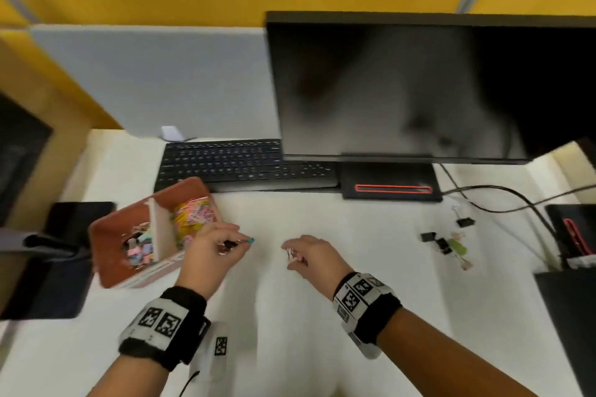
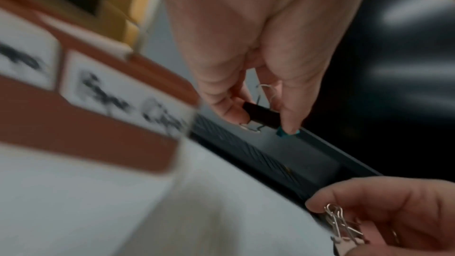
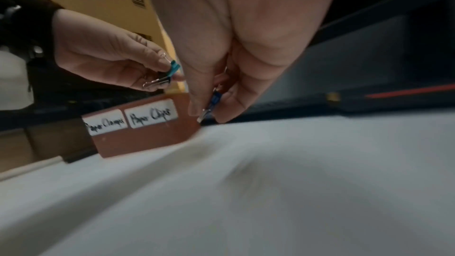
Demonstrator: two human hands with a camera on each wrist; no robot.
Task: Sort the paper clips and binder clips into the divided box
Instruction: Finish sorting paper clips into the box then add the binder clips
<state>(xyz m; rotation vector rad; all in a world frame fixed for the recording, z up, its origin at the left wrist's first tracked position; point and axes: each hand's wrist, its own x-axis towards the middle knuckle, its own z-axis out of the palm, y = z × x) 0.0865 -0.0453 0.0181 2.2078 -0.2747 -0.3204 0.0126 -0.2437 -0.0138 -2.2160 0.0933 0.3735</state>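
The brown divided box (image 1: 108, 255) stands on the desk at the left. Its left compartment holds pastel binder clips (image 1: 138, 250) and its right one colourful paper clips (image 1: 192, 217). Labels on its front (image 3: 130, 121) read "Paper Clamps" and "Paper Clips". My left hand (image 1: 237, 243) hovers just right of the box, pinching a black binder clip (image 2: 261, 114) and a teal one (image 2: 286, 132). My right hand (image 1: 292, 256) is near the desk's middle, fingers curled round a few binder clips (image 2: 344, 227), one of them blue (image 3: 216, 98). Several more binder clips (image 1: 446, 243) lie on the desk at the right.
A black keyboard (image 1: 238, 164) and a dark monitor (image 1: 419, 90) on its stand (image 1: 390, 182) sit behind the hands. Cables (image 1: 503, 200) run across the right side. Black trays (image 1: 571, 235) stand at the right edge, and a dark object (image 1: 61, 255) lies left of the box.
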